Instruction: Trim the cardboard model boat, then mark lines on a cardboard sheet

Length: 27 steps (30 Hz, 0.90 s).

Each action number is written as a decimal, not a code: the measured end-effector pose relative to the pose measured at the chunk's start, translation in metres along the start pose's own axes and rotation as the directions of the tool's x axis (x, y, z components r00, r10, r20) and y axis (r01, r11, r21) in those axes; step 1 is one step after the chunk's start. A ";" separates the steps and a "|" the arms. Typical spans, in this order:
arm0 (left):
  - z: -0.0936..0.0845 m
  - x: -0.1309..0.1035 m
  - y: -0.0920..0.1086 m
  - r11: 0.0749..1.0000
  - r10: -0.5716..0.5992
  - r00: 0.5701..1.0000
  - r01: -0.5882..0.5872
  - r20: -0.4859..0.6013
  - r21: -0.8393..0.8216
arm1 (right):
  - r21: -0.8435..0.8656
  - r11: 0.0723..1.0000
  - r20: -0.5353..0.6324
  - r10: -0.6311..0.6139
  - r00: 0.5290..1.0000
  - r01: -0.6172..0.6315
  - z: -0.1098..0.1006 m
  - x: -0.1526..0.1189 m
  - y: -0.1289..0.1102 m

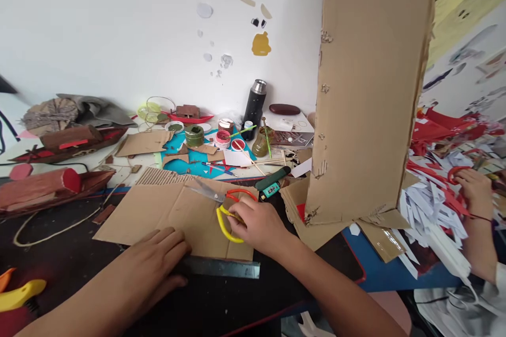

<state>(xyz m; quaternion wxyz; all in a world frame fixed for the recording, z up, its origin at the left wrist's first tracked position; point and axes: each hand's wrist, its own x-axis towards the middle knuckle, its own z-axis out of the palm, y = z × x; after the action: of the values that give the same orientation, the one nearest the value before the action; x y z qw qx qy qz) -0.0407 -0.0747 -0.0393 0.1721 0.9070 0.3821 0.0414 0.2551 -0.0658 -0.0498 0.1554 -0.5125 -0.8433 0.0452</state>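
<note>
A flat piece of brown cardboard (158, 205) lies on the black mat in front of me. My left hand (158, 258) rests over its near edge, fingers together and pressing down on it. A metal ruler (225, 267) runs along that near edge, its left end by my left hand. My right hand (256, 221) is closed round one handle of the scissors (225, 229), which have red and yellow grips. The blades lie over the cardboard and point left and away from me. A green cutter (272, 178) lies just beyond the right hand.
A tall cardboard box (367, 89) stands at right. Paint jars (194, 136), a black flask (255, 108) and brushes sit at the back. Model boats (39, 189) are at left. Another person's hand (474, 189) is near paper scraps (430, 200) at far right.
</note>
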 end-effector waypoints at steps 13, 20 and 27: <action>-0.038 -0.026 -0.109 0.965 -0.175 0.985 0.172 -0.004 0.197 | -0.150 0.975 0.161 0.185 0.969 -0.162 -0.020 0.074 0.031; -0.068 0.057 -0.111 0.973 -0.181 0.982 0.170 0.063 0.154 | -0.066 0.974 0.149 0.223 0.963 -0.215 -0.014 0.091 0.042; -0.068 0.088 -0.124 0.980 -0.115 0.988 0.096 0.103 0.175 | 0.173 0.952 0.052 0.249 0.967 -0.254 -0.022 0.063 0.005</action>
<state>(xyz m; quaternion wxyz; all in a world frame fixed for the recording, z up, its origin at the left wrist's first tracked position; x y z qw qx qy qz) -0.0774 0.0872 -0.0233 0.1176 0.8976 0.4217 -0.0515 0.2395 -0.0104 -0.0164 0.1811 -0.5992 -0.7659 0.1472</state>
